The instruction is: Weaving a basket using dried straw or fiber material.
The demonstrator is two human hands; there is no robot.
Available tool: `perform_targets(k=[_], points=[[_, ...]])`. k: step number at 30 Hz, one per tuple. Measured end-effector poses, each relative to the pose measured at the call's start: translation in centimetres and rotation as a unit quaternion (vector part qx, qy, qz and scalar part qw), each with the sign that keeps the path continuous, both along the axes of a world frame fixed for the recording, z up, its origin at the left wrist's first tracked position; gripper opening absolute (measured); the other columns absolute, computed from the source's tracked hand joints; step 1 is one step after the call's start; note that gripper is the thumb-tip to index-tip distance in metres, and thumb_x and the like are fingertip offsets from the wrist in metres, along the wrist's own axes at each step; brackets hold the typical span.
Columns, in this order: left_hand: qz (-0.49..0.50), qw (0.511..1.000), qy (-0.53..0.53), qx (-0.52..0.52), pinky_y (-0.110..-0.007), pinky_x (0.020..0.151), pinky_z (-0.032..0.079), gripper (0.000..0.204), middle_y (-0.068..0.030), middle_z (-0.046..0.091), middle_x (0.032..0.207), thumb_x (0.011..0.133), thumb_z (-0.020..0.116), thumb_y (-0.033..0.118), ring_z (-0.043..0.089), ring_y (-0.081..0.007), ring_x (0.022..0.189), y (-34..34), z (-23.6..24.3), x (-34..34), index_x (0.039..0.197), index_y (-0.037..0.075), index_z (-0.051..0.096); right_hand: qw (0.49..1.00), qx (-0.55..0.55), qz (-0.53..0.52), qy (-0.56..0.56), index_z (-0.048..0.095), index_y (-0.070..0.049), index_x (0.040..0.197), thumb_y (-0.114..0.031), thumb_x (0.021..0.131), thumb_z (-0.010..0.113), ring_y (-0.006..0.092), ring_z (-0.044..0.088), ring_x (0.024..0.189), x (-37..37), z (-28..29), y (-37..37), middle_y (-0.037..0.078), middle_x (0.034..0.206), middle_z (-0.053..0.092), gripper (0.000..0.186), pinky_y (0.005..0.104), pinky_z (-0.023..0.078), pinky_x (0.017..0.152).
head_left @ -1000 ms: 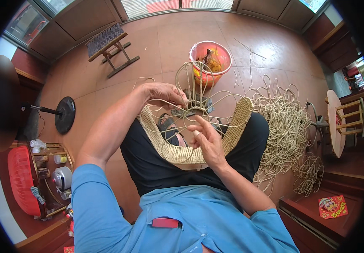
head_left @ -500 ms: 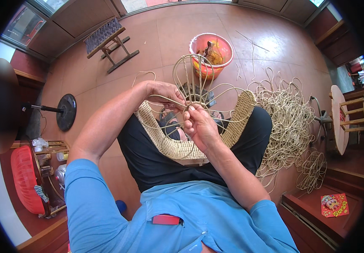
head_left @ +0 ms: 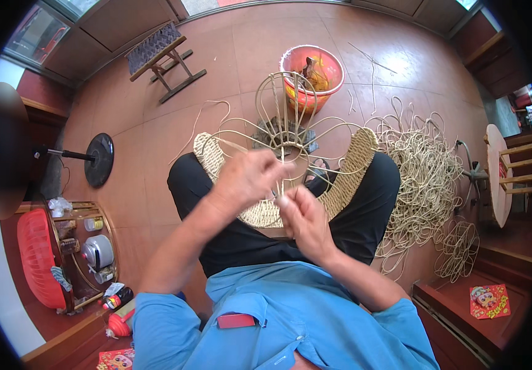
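**A:** ok so what's going on with the hands here?

**B:** Both are over the lap, real close together. The right hand (head_left: 306, 217) has thumb and finger pinched on a pale strand (head_left: 282, 185). The left hand (head_left: 248, 177) is just above it, a bit to the left, fingers curled. It's kinda blurry, so I can't tell if it's clamped on anything.

**A:** And the woven thing?

**B:** The U-shaped woven band (head_left: 357, 159) sits across the person's knees, curved part toward the belly, ends pointing away. The hands cover a chunk of it. The loop frame (head_left: 285, 137) is between the two ends, with skinny cord loops fanning out and a tall rounded bit sticking up past the hands.

**A:** Is that a bucket behind it?

**B:** Yep, red bucket (head_left: 318, 103) on the tile floor (head_left: 216, 74), and the top of the frame overlaps it from this angle. Can't really make out what's inside.

**A:** lol that cord mess on the right though

**B:** Huge cord pile (head_left: 423, 176), right beside the knee, plus a smaller loose coil (head_left: 457, 250) near it. Over on the left there's a little stool (head_left: 157, 50) with a dark woven seat, and a black round base (head_left: 99, 161) with a pole on it.
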State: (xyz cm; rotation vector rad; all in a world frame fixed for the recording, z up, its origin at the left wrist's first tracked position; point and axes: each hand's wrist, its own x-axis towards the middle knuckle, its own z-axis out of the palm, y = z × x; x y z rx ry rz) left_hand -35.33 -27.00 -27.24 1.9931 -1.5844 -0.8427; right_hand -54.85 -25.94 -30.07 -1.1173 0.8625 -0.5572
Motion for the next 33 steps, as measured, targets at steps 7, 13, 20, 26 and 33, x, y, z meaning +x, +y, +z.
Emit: perform_targets(k=[7, 13, 20, 26, 33], points=[[0.022, 0.948, 0.317, -0.018, -0.028, 0.074, 0.056, 0.031, -0.0049, 0.072, 0.085, 0.112, 0.06, 0.024, 0.069, -0.0115, 0.079, 3.7, -0.4, -1.6, 0.1, -0.003, 0.072, 0.865, -0.474, 0.12, 0.114, 0.076, -0.007, 0.104, -0.015, 0.096, 0.077, 0.0323, 0.065, 0.078, -4.3, 3.5, -1.1, 0.011, 0.09, 0.064, 0.011, 0.0454, 0.054, 0.067], [0.023, 0.901, 0.432, -0.02, -0.02, 0.06, 0.045, 0.034, 0.0037, 0.061, 0.075, 0.114, 0.06, 0.031, 0.056, -0.0029, 0.066, 7.0, 7.2, 1.6, 0.1, 0.002, 0.069, 0.718, -0.673, -0.029, 0.172, 0.073, -0.015, 0.119, -0.017, 0.088, 0.081, 0.0275, 0.069, 0.109, 0.3, 0.4, -10.2, 0.005, 0.113, 0.071, 0.032, 0.0416, 0.053, 0.093], [0.062, 0.887, 0.437, -0.135, -0.018, 0.046, 0.028, 0.037, 0.0037, 0.057, 0.07, 0.115, 0.059, 0.033, 0.042, 0.0009, 0.053, 10.2, 14.3, 3.5, 0.096, 0.003, 0.067, 0.668, -0.721, -0.013, 0.181, 0.069, -0.017, 0.099, -0.023, 0.091, 0.078, 0.0176, 0.071, 0.107, 2.4, -2.3, -12.8, -0.003, 0.106, 0.073, 0.013, 0.0372, 0.052, 0.09], [-0.02, 0.875, 0.408, -0.26, -0.022, 0.046, 0.031, 0.032, 0.0034, 0.046, 0.071, 0.117, 0.052, 0.031, 0.035, -0.0037, 0.05, 10.5, 18.6, 5.7, 0.098, 0.006, 0.057, 0.673, -0.722, 0.002, 0.16, 0.067, -0.014, 0.1, -0.023, 0.093, 0.077, 0.0216, 0.071, 0.103, 2.3, -3.3, -14.0, 0.001, 0.1, 0.07, 0.015, 0.0384, 0.052, 0.088], [-0.14, 0.79, 0.478, -0.357, -0.022, 0.046, 0.036, 0.017, -0.0002, 0.051, 0.08, 0.118, 0.047, 0.02, 0.042, -0.0057, 0.053, 10.2, 26.1, 11.1, 0.109, 0.007, 0.052, 0.722, -0.674, 0.044, 0.146, 0.063, -0.011, 0.1, -0.018, 0.094, 0.074, 0.0282, 0.066, 0.095, 2.8, -3.5, -14.3, 0.006, 0.094, 0.065, 0.014, 0.0423, 0.051, 0.086]])
